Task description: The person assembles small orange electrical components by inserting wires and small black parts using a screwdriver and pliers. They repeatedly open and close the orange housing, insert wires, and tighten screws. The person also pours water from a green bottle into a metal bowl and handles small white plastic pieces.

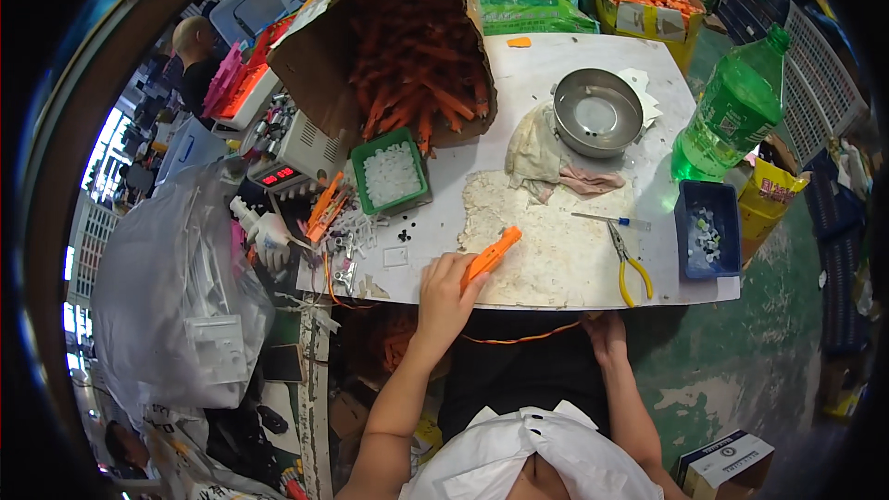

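Observation:
My left hand point(447, 294) is closed around a long orange plastic handle-like housing point(491, 257), its far end tilted up to the right over the worn patch of the table. At the table's near edge is my right hand point(607, 335), fingers curled and partly hidden by the edge. A red and yellow wire point(519, 339) runs across my lap to those fingers, which appear to grip it. Pliers with yellow handles point(632, 270) and a thin screwdriver-like tool with a blue end point(611, 219) lie right of the housing.
A carton point(306, 65) of orange housings lies open toward me. Nearby are a green tray point(419, 196) of white pieces, a metal bowl point(597, 111) beside a rag point(535, 150), a green bottle point(732, 111), a blue bin point(710, 264) and a box with a red display point(301, 156).

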The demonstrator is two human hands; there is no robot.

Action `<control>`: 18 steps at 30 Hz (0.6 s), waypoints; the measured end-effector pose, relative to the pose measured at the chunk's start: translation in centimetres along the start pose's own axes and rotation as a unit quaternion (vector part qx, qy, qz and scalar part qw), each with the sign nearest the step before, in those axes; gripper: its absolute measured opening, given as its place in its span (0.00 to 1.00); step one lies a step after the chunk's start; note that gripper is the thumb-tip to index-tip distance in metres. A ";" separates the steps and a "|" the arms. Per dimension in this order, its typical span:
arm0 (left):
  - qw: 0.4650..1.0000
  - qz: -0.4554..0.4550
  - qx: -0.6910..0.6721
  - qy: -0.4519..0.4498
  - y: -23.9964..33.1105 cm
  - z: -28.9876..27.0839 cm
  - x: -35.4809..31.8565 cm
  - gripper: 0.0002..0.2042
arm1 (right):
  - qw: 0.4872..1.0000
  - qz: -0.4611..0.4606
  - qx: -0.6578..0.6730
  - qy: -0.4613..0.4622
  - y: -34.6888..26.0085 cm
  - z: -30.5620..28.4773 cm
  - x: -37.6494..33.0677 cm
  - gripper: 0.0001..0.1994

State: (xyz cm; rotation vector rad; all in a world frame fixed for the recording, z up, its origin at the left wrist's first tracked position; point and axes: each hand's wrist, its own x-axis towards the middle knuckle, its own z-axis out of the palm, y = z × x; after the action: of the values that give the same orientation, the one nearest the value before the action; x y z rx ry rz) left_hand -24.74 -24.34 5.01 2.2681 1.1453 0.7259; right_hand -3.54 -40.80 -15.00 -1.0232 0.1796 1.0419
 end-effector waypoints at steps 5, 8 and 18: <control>0.788 -0.202 -0.569 -0.118 0.4 1.7 -0.8 0.15 | 0.984 0.058 0.091 -0.138 -3.3 1.9 -7.4 0.14; 0.657 -0.206 -0.698 -0.198 2.7 2.6 -1.3 0.18 | 0.969 -0.016 -0.120 -0.214 -6.1 5.7 -12.2 0.13; 0.730 -0.162 -0.664 -0.013 7.3 4.4 -2.1 0.20 | 0.568 -0.570 -0.576 -0.142 -8.6 14.6 -11.9 0.20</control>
State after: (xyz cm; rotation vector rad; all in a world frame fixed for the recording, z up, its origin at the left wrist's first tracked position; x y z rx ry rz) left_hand -18.76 -30.70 5.89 0.8178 0.5654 0.9118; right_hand -7.86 -37.98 5.07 -1.6719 -1.4908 -0.0964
